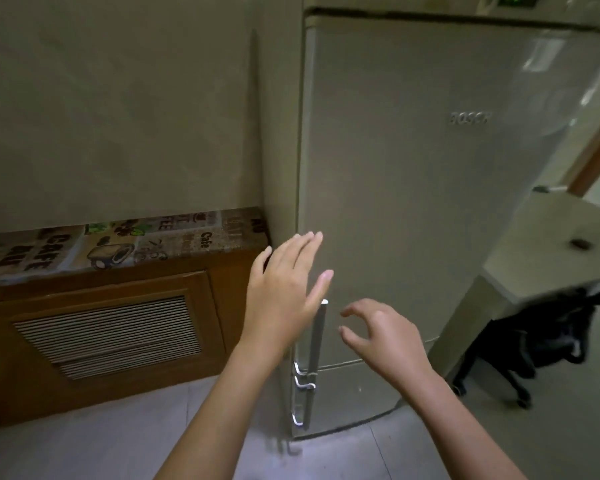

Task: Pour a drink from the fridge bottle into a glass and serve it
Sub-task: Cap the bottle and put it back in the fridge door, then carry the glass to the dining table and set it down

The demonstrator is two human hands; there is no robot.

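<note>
1. In front of the tall beige fridge point(413, 202), both bare hands are up; the door's shut, so the bottle and glass aren't visible anywhere.
2. Left hand point(284, 292) is flat and spread wide, fingers pointing up-right; it's over the door's left edge, just above the top of the vertical metal handle point(316, 341); holding nothing.
3. Right hand point(378, 334) is loosely clawed, fingers curled and apart, just right of the handle; empty too; can't tell if it's touching the door.
4. Left of the fridge there's a low wooden cabinet point(101, 334) with a slatted vent; a black office chair point(548, 341) sits off to the right.
</note>
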